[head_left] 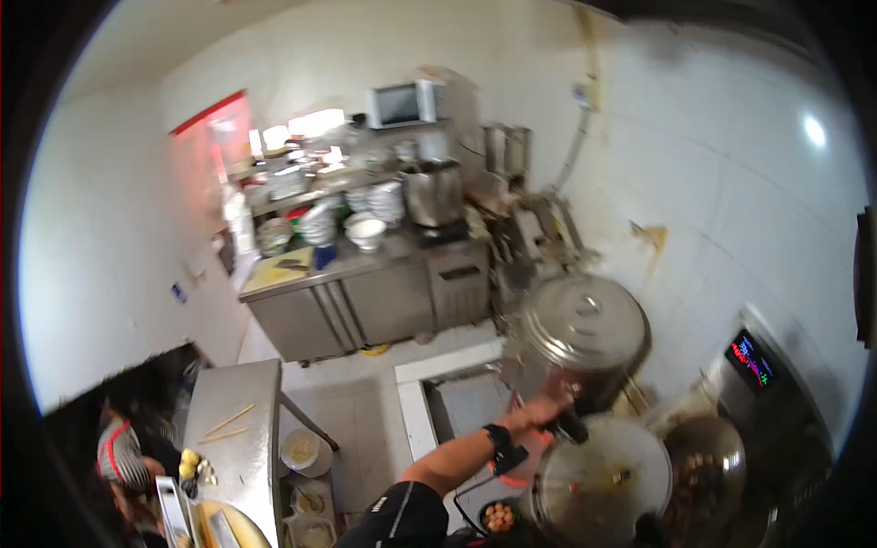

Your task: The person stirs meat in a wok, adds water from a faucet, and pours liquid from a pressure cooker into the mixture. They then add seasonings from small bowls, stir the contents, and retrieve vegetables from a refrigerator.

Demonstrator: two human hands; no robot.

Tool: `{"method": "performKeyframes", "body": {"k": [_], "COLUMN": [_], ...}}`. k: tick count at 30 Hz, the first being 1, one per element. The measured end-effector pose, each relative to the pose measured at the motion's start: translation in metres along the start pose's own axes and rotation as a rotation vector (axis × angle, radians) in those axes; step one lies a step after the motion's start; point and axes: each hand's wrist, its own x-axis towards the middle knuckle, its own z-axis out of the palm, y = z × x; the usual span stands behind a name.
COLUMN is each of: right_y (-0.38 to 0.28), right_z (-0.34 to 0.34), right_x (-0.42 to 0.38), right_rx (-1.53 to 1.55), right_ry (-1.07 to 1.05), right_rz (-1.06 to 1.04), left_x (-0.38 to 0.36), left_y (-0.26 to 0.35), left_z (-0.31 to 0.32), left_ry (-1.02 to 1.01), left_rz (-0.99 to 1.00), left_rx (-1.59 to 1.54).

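From the bottom centre my left arm reaches up and to the right, in a black sleeve with a black watch (502, 447) on the wrist. My left hand (553, 404) is smeared by motion, so I cannot tell how its fingers are set. It is right by a black handle (572, 427) at the rim of a large covered pot (603, 484). Just beyond the hand stands a big steel stockpot with a domed lid (585, 320). Below my forearm are a red basin (523, 466) and a dark bowl of brown eggs (499, 518). My right hand is out of view.
Right of the covered pot is a pan of dark food (703, 475), below a lit control panel (751, 359). A steel counter (384, 292) with stacked bowls stands at the back. At lower left, another person (123, 457) is beside a steel table (228, 393) with a round board.
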Motion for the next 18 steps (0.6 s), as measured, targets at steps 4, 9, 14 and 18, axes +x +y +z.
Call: {"method": "performKeyframes", "body": {"k": [4,9,14,18], "right_y": [-0.015,-0.027,-0.023,-0.062], "right_z": [0.004,-0.003,-0.006,-0.024], "right_x": [0.005,0.001,0.001,0.000], "right_rx": [0.164,0.326,0.444,0.460], "right_ry": [0.097,0.072,0.095,0.157], "right_rz": [0.009,0.208,0.233,0.169], "left_x": [0.062,0.043,0.038,0.058], "left_y": [-0.102,-0.056,-0.041,-0.053], "left_z": [0.022,0.022,0.028,0.010], "left_ry": [0.015,0.137,0.186,0.208], "left_rz": [-0.011,-0.280,-0.258,0.170], "left_rx": [-0.030,-0.134,-0.210,0.287]}}
